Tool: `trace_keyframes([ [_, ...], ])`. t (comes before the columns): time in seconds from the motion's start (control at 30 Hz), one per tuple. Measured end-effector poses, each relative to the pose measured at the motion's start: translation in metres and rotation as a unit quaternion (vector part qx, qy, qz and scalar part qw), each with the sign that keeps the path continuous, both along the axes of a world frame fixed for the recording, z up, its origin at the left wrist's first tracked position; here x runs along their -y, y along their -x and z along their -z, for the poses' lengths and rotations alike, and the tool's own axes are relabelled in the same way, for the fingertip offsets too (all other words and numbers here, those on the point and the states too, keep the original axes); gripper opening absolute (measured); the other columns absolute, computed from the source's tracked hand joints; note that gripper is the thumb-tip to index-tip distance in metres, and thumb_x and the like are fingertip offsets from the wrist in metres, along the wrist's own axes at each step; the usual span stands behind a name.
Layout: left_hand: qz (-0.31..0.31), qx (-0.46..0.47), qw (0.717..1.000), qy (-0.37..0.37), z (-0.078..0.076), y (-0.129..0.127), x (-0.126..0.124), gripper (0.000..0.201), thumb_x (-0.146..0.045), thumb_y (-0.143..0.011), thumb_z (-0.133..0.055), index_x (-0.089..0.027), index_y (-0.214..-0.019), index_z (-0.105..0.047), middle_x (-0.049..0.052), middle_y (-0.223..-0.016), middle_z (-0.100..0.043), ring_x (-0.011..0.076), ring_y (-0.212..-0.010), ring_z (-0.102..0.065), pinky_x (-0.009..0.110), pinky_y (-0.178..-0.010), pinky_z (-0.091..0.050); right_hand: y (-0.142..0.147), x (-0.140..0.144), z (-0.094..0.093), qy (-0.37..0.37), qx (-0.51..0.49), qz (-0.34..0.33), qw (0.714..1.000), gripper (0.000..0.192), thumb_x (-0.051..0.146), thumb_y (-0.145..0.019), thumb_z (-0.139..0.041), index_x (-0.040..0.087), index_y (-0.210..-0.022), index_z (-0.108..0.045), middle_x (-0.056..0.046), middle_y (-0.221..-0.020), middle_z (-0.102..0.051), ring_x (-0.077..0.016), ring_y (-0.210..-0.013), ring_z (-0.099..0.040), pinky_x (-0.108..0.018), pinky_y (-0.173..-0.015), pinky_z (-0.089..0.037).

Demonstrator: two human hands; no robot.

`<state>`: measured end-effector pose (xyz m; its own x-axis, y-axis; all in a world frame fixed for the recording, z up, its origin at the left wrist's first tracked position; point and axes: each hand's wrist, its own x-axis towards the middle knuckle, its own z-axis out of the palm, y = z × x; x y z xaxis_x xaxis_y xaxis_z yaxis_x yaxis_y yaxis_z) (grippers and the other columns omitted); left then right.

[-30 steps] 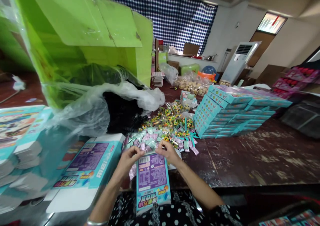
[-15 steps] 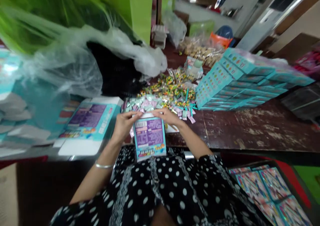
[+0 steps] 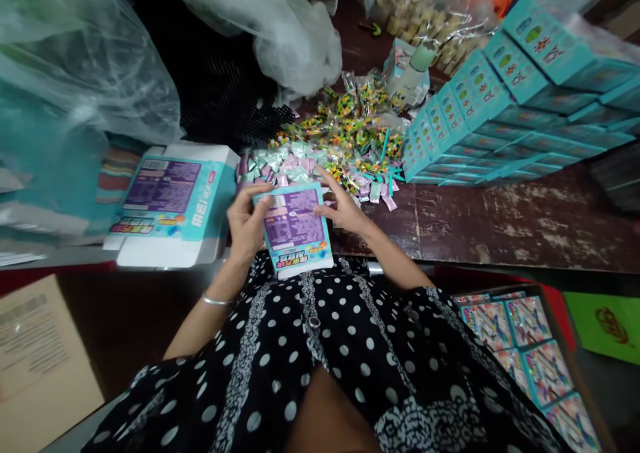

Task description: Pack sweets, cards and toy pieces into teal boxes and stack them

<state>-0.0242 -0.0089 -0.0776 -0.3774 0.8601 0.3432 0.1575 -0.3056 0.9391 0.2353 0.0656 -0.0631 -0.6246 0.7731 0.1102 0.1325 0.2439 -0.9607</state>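
Since the earlier frame our view has tipped down; the small box (image 3: 296,229) stays between our hands at the table edge. Left hand (image 3: 246,223) grips its side, right hand (image 3: 344,207) pinches the top corner. It seems light, thin cardboard; we hold the edges.

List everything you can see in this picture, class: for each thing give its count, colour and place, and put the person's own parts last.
small box: one, teal and purple, held at the table edge
flat box: one, teal and purple, left of the small box
sachets: a pile, pale green and pink, just beyond the hands
sweets: a pile, multicoloured, mid-table
stacked boxes: many, teal, right on the table
plastic bags: clear, left and top
table: one, dark brown, worn
carton: one, brown, lower left
tray of packs: one, colourful, lower right
dress: black with white dots
bracelet: one, silver, left wrist
left hand: on the small box's left edge
right hand: on its right edge
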Motion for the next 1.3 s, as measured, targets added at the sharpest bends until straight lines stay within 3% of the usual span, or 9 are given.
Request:
trace_keyframes([
  [0.2, -0.201, 0.072, 0.977, 0.021, -0.02, 0.02, -0.014, 0.036, -0.043, -0.109, -0.06, -0.018, -0.134, -0.062, 0.011, -0.124, -0.072, 0.0207, -0.112, -0.069, 0.044, -0.108, -0.054, -0.016, 0.027, -0.001, 0.121, -0.056, 0.048, 0.99, 0.116, 0.064, -0.069, -0.098, 0.03, -0.17, -0.052, -0.012, -0.167, -0.062, -0.0352, -0.146, -0.063, -0.05, -0.121, -0.057],
  [0.3, -0.098, 0.105, 0.989, 0.036, -0.02, 0.028, -0.004, 0.042, -0.046, -0.096, -0.076, -0.02, -0.125, -0.061, 0.012, -0.125, -0.073, 0.026, -0.118, -0.071, 0.049, -0.115, -0.055, -0.023, 0.029, 0.007, 0.193, -0.117, 0.18, 0.957, 0.094, 0.075, -0.076, -0.085, 0.027, -0.153, -0.062, -0.011, -0.146, -0.075, -0.0334, -0.126, -0.071, -0.047, -0.102, -0.065],
  [0.4, 0.02, -0.087, 0.993, 0.071, -0.032, 0.038, 0.017, 0.068, -0.054, -0.084, -0.092, -0.019, -0.136, -0.065, 0.019, -0.147, -0.071, 0.0386, -0.144, -0.064, 0.058, -0.129, -0.048, -0.027, 0.03, 0.015, 0.202, -0.159, 0.232, 0.938, 0.079, 0.072, -0.077, -0.084, 0.025, -0.137, -0.066, -0.009, -0.128, -0.081, -0.0287, -0.114, -0.074, -0.042, -0.097, -0.064],
  [0.5, 0.077, -0.337, 0.938, 0.024, -0.053, 0.048, 0.036, 0.087, -0.067, -0.08, -0.097, -0.022, -0.148, -0.068, 0.019, -0.169, -0.06, 0.0476, -0.166, -0.045, 0.066, -0.142, -0.028, -0.018, 0.045, 0.022, 0.225, -0.157, 0.165, 0.947, 0.066, 0.068, -0.075, -0.092, 0.024, -0.118, -0.068, -0.005, -0.113, -0.082, -0.0232, -0.101, -0.075, -0.037, -0.093, -0.064],
  [0.63, 0.225, -0.372, 0.896, 0.093, -0.062, 0.056, 0.042, 0.081, -0.084, -0.088, -0.081, -0.027, -0.145, -0.077, 0.015, -0.141, -0.081, 0.0416, -0.126, -0.077, 0.051, -0.116, -0.057, 0.001, 0.066, 0.023, 0.272, -0.136, 0.034, 0.952, 0.064, 0.072, -0.078, -0.09, 0.021, -0.111, -0.07, -0.004, -0.106, -0.08, -0.0193, -0.093, -0.071, -0.034, -0.087, -0.063],
  [0.8, 0.159, -0.387, 0.894, 0.16, -0.047, 0.077, 0.041, 0.061, -0.078, -0.095, -0.069, -0.026, -0.121, -0.086, 0.012, -0.11, -0.087, 0.0348, -0.093, -0.079, 0.042, -0.081, -0.057, -0.031, 0.047, 0.006, 0.076, 0.074, 0.056, 0.993, 0.036, 0.057, -0.101, -0.076, 0.021, -0.107, -0.075, -0.006, -0.112, -0.079, -0.0215, -0.103, -0.072, -0.036, -0.092, -0.06],
  [0.9, 0.139, -0.388, 0.886, 0.214, -0.042, 0.09, 0.045, 0.055, -0.074, -0.093, -0.069, -0.027, -0.117, -0.086, 0.01, -0.098, -0.085, 0.0326, -0.084, -0.075, 0.04, -0.076, -0.053, -0.062, 0.031, -0.002, -0.077, 0.272, 0.134, 0.95, 0.02, 0.038, -0.102, -0.081, 0.022, -0.115, -0.076, -0.01, -0.126, -0.08, -0.029, -0.123, -0.069, -0.043, -0.105, -0.055],
  [1.1, 0.141, -0.356, 0.886, 0.261, -0.039, 0.089, 0.053, 0.06, -0.078, -0.09, -0.069, -0.026, -0.114, -0.085, 0.013, -0.101, -0.084, 0.034, -0.084, -0.074, 0.042, -0.078, -0.051, -0.086, 0.043, -0.002, -0.202, 0.441, 0.01, 0.874, 0.086, 0.052, -0.087, -0.1, 0.02, -0.158, -0.064, -0.018, -0.147, -0.07, -0.0426, -0.144, -0.056, -0.053, -0.119, -0.051],
  [1.3, 0.135, -0.359, 0.885, 0.264, -0.036, 0.088, 0.048, 0.06, -0.078, -0.089, -0.069, -0.025, -0.115, -0.084, 0.013, -0.103, -0.085, 0.0332, -0.086, -0.074, 0.041, -0.077, -0.05, -0.11, 0.08, 0.001, -0.219, 0.449, -0.025, 0.866, 0.074, 0.043, -0.093, -0.096, 0.023, -0.157, -0.065, -0.016, -0.148, -0.069, -0.0384, -0.143, -0.056, -0.049, -0.118, -0.049],
])
